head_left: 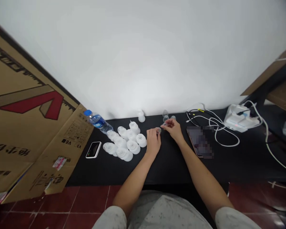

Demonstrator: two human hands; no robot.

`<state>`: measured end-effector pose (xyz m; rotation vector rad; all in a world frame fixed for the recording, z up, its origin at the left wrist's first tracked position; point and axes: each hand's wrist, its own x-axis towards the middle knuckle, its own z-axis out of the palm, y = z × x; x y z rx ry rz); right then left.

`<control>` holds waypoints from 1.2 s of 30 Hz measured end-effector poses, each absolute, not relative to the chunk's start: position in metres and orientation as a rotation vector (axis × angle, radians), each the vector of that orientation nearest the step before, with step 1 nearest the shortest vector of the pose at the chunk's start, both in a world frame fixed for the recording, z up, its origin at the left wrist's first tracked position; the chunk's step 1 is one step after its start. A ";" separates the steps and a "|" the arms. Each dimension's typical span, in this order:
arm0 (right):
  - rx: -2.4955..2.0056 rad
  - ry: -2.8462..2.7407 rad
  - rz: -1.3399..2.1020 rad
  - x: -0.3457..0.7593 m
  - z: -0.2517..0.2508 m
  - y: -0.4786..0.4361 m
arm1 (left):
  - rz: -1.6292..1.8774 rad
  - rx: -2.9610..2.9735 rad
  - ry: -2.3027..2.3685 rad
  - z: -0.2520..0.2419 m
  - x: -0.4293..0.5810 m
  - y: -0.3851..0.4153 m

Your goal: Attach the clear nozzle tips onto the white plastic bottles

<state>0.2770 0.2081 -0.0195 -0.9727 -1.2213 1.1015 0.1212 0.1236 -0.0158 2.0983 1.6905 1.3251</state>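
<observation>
My left hand (153,140) is closed over the black table, with a small clear plastic cap (159,129) at its fingertips. To its right, my right hand (173,128) pinches another clear cap (164,124) between thumb and fingers. Behind that hand lie a few more clear caps (165,113), partly hidden by it. Several white plastic squeeze bottles (120,142) stand in a cluster left of my left hand, the closest one almost beside its knuckles. A single white bottle (141,116) stands apart by the wall.
A water bottle (98,122) with a blue cap and a white-framed device (93,149) are on the left, beside a large cardboard box (50,149). On the right lie a phone (200,142), tangled white cables (225,145) and a white power strip (240,117). A white wall (143,57) rises behind.
</observation>
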 end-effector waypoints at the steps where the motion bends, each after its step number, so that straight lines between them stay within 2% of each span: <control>1: -0.986 -1.222 1.071 0.277 -0.022 0.209 | 1.385 2.042 1.695 -0.017 0.121 0.124; 14: -0.858 -1.630 1.032 0.269 -0.013 0.193 | 1.543 1.827 1.569 -0.026 0.116 0.128; 22: -0.965 -1.729 0.808 0.278 -0.011 0.196 | 1.597 1.795 1.537 -0.026 0.118 0.128; 28: -0.823 -1.811 0.940 0.277 -0.001 0.188 | 1.543 1.807 1.569 -0.028 0.116 0.130; 36: -0.791 -1.632 1.155 0.277 -0.005 0.194 | 1.511 1.835 1.489 -0.022 0.118 0.128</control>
